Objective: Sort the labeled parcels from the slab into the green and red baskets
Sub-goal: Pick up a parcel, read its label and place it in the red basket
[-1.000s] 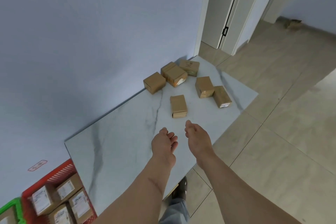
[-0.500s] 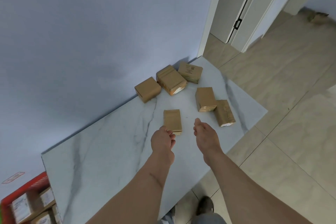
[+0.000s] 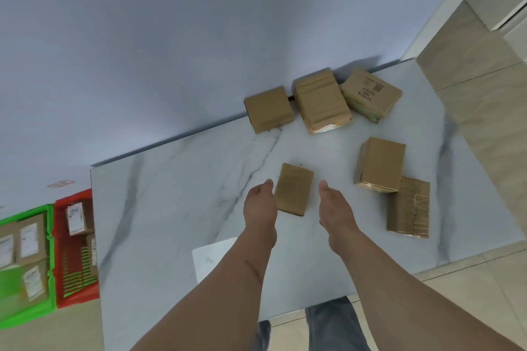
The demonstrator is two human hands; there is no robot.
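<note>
A small brown cardboard parcel (image 3: 294,188) lies flat on the white marble slab (image 3: 182,208), near the middle. Its top is plain brown and shows no label. The left hand (image 3: 260,205) is at the parcel's left edge, with the thumb touching or almost touching that side. Its fingers are bent down and mostly hidden, so I cannot tell if they hold the parcel. The right hand (image 3: 334,208) is just beside the parcel on its right, with a small gap between them. Its thumb points forward, and its fingers are tucked under where I cannot see them well. It does not hold anything I can see.

Five more brown parcels lie farther out on the slab. A plain box (image 3: 268,109) sits by the wall. Next to it is a taped box (image 3: 321,100), and next to that a printed box (image 3: 370,94) with dark letters on top. On the right, a tall box (image 3: 380,167) leans against a crumpled box (image 3: 408,208).

On the floor to the left stand a red basket (image 3: 74,291) and a green basket (image 3: 42,308), side by side and touching. Both have parcels with white labels inside.
</note>
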